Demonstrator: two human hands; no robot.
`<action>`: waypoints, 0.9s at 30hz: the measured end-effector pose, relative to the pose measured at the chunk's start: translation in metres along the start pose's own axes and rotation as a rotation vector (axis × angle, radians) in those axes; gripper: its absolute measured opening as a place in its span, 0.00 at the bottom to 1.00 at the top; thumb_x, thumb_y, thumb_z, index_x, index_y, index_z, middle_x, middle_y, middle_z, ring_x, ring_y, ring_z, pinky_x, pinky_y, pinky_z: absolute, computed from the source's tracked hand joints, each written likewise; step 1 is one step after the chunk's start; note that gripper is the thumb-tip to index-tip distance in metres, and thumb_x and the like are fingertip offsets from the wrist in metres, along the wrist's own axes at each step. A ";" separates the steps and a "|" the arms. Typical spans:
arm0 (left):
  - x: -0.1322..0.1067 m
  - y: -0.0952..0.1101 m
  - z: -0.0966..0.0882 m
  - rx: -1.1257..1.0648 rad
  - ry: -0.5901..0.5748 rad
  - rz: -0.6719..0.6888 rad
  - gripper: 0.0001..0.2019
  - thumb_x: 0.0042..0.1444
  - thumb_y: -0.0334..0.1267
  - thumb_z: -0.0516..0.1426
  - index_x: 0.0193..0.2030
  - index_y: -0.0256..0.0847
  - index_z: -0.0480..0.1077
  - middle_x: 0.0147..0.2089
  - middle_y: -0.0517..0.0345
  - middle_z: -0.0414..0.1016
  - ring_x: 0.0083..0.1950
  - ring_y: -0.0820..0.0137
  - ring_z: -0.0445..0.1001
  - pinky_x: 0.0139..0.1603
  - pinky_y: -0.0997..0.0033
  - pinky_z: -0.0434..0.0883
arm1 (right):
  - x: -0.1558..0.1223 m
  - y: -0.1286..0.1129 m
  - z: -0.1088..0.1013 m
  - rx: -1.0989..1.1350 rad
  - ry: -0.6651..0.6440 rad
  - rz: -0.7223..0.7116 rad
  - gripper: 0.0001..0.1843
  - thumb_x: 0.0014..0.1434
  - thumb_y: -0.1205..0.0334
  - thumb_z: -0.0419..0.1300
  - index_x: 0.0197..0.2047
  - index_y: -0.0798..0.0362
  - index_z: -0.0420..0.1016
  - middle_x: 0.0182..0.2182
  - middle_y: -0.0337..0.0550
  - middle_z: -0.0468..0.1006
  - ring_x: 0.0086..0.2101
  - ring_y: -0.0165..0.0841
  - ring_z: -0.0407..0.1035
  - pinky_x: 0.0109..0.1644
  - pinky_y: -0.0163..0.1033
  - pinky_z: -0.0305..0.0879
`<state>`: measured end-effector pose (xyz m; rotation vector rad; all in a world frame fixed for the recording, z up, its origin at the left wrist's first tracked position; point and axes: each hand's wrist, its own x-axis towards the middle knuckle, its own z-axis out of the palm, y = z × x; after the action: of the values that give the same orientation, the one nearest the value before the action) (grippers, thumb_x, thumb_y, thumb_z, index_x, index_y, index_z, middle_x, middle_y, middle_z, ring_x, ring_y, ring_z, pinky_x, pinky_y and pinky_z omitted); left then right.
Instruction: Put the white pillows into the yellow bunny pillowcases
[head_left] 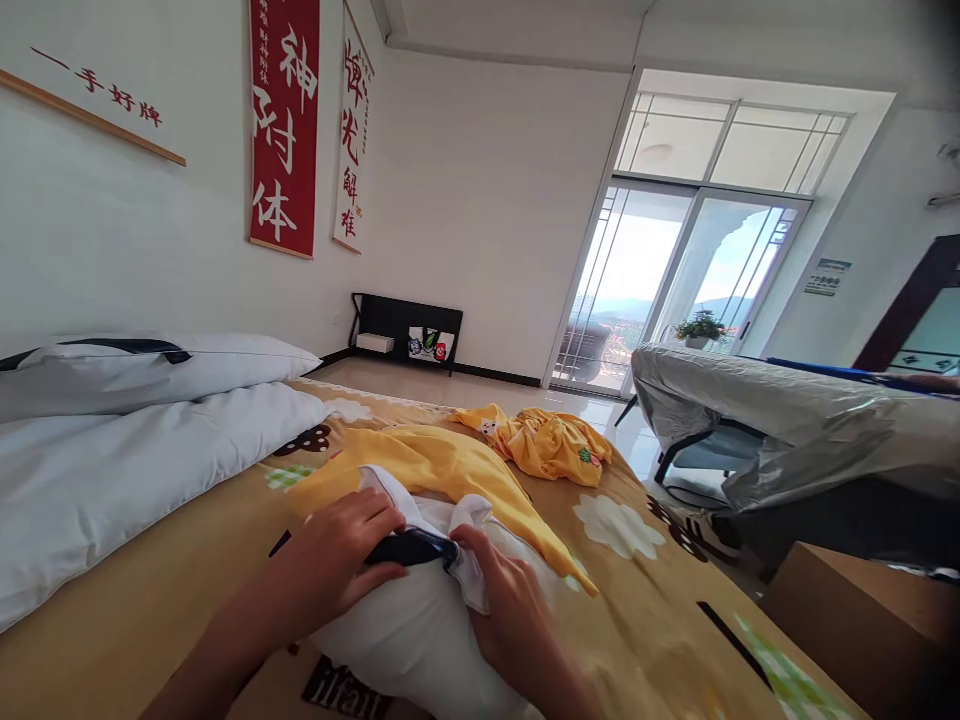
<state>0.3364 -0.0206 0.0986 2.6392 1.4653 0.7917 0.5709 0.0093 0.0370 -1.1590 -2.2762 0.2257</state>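
The pillow [405,625] lies on the bed [660,625], yellow cloth [427,455] just beyond it, while left hand [349,540] and right hand [501,578] each grip its dark-trimmed edge [414,547] (seemingly adjusting it), the next move likely calling for steady pinching.

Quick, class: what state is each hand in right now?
Left hand: partly closed, holding the dark trim.
Right hand: partly closed, pinching the white cloth.
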 end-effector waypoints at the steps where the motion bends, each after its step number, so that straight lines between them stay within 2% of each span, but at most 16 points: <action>1: 0.002 -0.001 0.001 0.021 0.010 0.022 0.04 0.60 0.38 0.56 0.39 0.41 0.69 0.41 0.55 0.73 0.43 0.63 0.69 0.42 0.67 0.66 | 0.000 0.001 0.001 0.001 0.007 0.001 0.36 0.46 0.74 0.52 0.60 0.45 0.62 0.52 0.40 0.76 0.47 0.38 0.72 0.48 0.39 0.64; 3: 0.004 -0.003 0.004 0.100 0.065 0.130 0.06 0.61 0.33 0.52 0.33 0.40 0.67 0.36 0.57 0.71 0.40 0.65 0.68 0.41 0.67 0.64 | 0.002 0.004 0.001 0.016 0.016 -0.007 0.41 0.46 0.74 0.52 0.65 0.44 0.59 0.55 0.41 0.74 0.50 0.38 0.71 0.50 0.40 0.65; 6: 0.003 -0.002 0.009 0.297 0.272 0.301 0.12 0.59 0.25 0.47 0.29 0.40 0.65 0.34 0.56 0.69 0.39 0.66 0.65 0.45 0.63 0.61 | 0.005 0.007 -0.001 0.054 0.021 -0.055 0.48 0.47 0.75 0.51 0.71 0.40 0.49 0.58 0.41 0.71 0.52 0.38 0.70 0.53 0.42 0.66; 8: 0.001 -0.001 0.010 0.417 0.423 0.345 0.13 0.58 0.23 0.46 0.28 0.40 0.65 0.37 0.55 0.69 0.40 0.66 0.64 0.48 0.60 0.59 | 0.007 0.009 -0.003 0.059 0.037 -0.087 0.49 0.49 0.75 0.50 0.71 0.37 0.46 0.60 0.38 0.69 0.53 0.37 0.69 0.55 0.42 0.66; 10: -0.001 -0.001 0.008 0.491 0.478 0.350 0.14 0.57 0.22 0.45 0.27 0.40 0.65 0.38 0.54 0.69 0.40 0.66 0.64 0.49 0.58 0.59 | 0.008 0.010 -0.005 0.044 0.056 -0.101 0.48 0.51 0.76 0.50 0.71 0.35 0.45 0.60 0.36 0.69 0.52 0.36 0.70 0.55 0.42 0.66; 12: -0.005 -0.005 0.004 0.534 0.475 0.313 0.15 0.55 0.21 0.45 0.27 0.41 0.66 0.37 0.54 0.69 0.40 0.66 0.64 0.48 0.59 0.59 | 0.009 0.012 -0.006 0.029 0.071 -0.101 0.48 0.51 0.76 0.49 0.71 0.34 0.45 0.60 0.35 0.70 0.52 0.35 0.70 0.55 0.41 0.67; 16: -0.015 -0.023 -0.007 0.564 0.443 0.087 0.11 0.49 0.23 0.48 0.29 0.42 0.68 0.37 0.52 0.70 0.43 0.61 0.66 0.48 0.57 0.60 | 0.010 0.016 -0.007 0.030 0.110 -0.069 0.49 0.50 0.78 0.49 0.71 0.36 0.46 0.58 0.37 0.72 0.51 0.36 0.71 0.54 0.41 0.68; 18: -0.024 -0.027 -0.011 0.441 0.271 0.037 0.07 0.49 0.27 0.52 0.29 0.42 0.68 0.37 0.53 0.71 0.42 0.61 0.68 0.46 0.60 0.62 | 0.011 0.019 -0.006 0.035 0.144 -0.061 0.48 0.51 0.78 0.48 0.72 0.37 0.45 0.57 0.38 0.72 0.51 0.35 0.71 0.54 0.41 0.68; 20: -0.031 -0.024 -0.013 0.233 0.019 0.042 0.03 0.53 0.34 0.55 0.31 0.43 0.69 0.36 0.56 0.72 0.39 0.64 0.69 0.41 0.66 0.65 | 0.012 0.021 -0.005 0.027 0.170 -0.080 0.45 0.54 0.77 0.47 0.71 0.36 0.46 0.56 0.38 0.73 0.50 0.34 0.71 0.52 0.41 0.69; 21: -0.034 -0.019 -0.014 0.140 -0.068 0.039 0.03 0.55 0.38 0.55 0.32 0.44 0.70 0.37 0.57 0.72 0.38 0.66 0.69 0.40 0.69 0.65 | 0.013 0.021 -0.004 0.016 0.176 -0.096 0.43 0.56 0.76 0.46 0.71 0.36 0.47 0.55 0.38 0.74 0.49 0.34 0.72 0.51 0.40 0.69; 22: -0.035 -0.014 -0.014 0.073 -0.091 0.024 0.06 0.58 0.42 0.55 0.34 0.44 0.70 0.38 0.57 0.73 0.38 0.66 0.70 0.39 0.71 0.66 | 0.013 0.022 -0.003 0.000 0.177 -0.111 0.41 0.58 0.76 0.46 0.71 0.37 0.47 0.54 0.39 0.75 0.48 0.34 0.72 0.50 0.39 0.70; 23: -0.034 -0.008 -0.014 0.033 -0.058 0.000 0.09 0.60 0.45 0.53 0.35 0.44 0.70 0.39 0.57 0.73 0.39 0.67 0.70 0.39 0.71 0.66 | 0.013 0.022 -0.003 -0.017 0.177 -0.128 0.40 0.59 0.75 0.45 0.71 0.37 0.47 0.53 0.39 0.75 0.47 0.33 0.72 0.49 0.38 0.70; 25: -0.025 0.001 -0.010 0.010 0.081 -0.078 0.14 0.62 0.50 0.51 0.36 0.43 0.69 0.39 0.55 0.73 0.38 0.66 0.70 0.39 0.70 0.66 | 0.012 0.022 -0.002 -0.057 0.181 -0.155 0.39 0.61 0.75 0.44 0.71 0.38 0.47 0.53 0.40 0.74 0.46 0.33 0.72 0.48 0.37 0.70; 27: -0.009 0.003 -0.002 0.008 0.121 -0.178 0.18 0.61 0.56 0.51 0.38 0.42 0.67 0.37 0.55 0.73 0.36 0.64 0.71 0.36 0.68 0.66 | 0.010 0.021 -0.002 -0.111 0.153 -0.188 0.39 0.61 0.75 0.44 0.71 0.36 0.46 0.56 0.40 0.73 0.47 0.32 0.72 0.49 0.37 0.70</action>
<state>0.3337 -0.0298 0.0967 2.4603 1.7070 0.9427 0.5823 0.0297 0.0342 -0.9720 -2.2667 -0.0601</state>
